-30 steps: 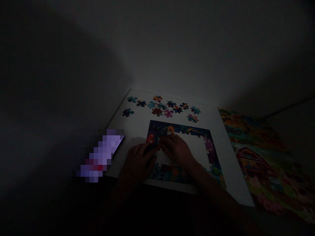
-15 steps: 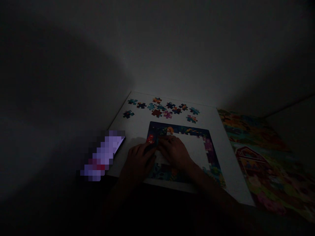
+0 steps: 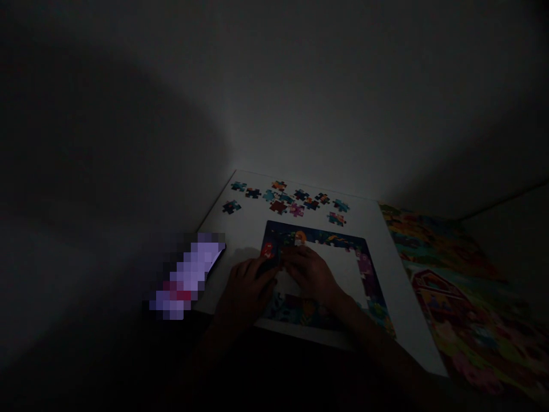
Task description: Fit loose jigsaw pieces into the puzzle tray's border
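A white board [image 3: 398, 297] holds a jigsaw [image 3: 317, 234] under left hand [image 3: 244, 294] and right hand [image 3: 311, 277].

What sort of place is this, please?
Probably a dim room at home: a part-done jigsaw puzzle on a white board, loose pieces, and a colourful barn picture beside it.

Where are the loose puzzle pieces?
In the head view, the loose puzzle pieces lie at the far end of the white board, beyond the partly built puzzle.
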A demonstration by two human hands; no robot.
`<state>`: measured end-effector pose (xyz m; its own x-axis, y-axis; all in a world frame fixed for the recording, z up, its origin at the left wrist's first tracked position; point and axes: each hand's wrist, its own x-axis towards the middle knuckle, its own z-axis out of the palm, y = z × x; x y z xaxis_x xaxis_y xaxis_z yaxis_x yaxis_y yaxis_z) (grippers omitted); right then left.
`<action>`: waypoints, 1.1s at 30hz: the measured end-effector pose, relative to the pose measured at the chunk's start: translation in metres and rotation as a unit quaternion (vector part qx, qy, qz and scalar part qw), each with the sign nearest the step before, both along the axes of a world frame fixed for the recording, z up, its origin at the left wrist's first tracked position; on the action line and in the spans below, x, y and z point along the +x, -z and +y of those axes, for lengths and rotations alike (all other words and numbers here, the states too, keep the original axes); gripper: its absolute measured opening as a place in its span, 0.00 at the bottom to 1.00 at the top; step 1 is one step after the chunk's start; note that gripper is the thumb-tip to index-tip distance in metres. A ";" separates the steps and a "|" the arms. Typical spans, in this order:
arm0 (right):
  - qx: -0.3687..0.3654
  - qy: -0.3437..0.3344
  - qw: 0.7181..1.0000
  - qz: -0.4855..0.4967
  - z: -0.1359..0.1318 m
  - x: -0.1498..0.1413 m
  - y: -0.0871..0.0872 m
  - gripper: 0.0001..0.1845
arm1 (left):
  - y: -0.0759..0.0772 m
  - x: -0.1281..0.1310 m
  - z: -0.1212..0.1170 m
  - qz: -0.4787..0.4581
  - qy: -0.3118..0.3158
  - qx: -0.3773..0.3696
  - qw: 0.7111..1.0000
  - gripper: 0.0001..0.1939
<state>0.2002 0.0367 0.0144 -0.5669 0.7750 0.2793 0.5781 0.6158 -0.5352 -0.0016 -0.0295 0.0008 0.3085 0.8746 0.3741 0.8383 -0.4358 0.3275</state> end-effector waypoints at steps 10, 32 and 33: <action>-0.126 0.076 0.989 -0.027 0.025 0.009 -0.029 0.15 | 0.000 0.000 -0.005 -0.023 -0.014 -0.020 0.999 0.23; -0.073 0.179 0.977 -0.091 0.114 0.055 -0.008 0.16 | 0.010 -0.004 0.000 -0.034 -0.015 0.077 0.996 0.16; -0.071 0.176 0.977 -0.092 0.116 0.049 -0.009 0.16 | 0.010 -0.004 0.000 -0.033 -0.014 0.075 0.996 0.16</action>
<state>0.2487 0.1526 0.0230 -0.2891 0.9546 0.0721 0.8355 0.2884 -0.4678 -0.0056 -0.0292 -0.0092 0.2547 0.8148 0.5209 0.8294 -0.4610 0.3156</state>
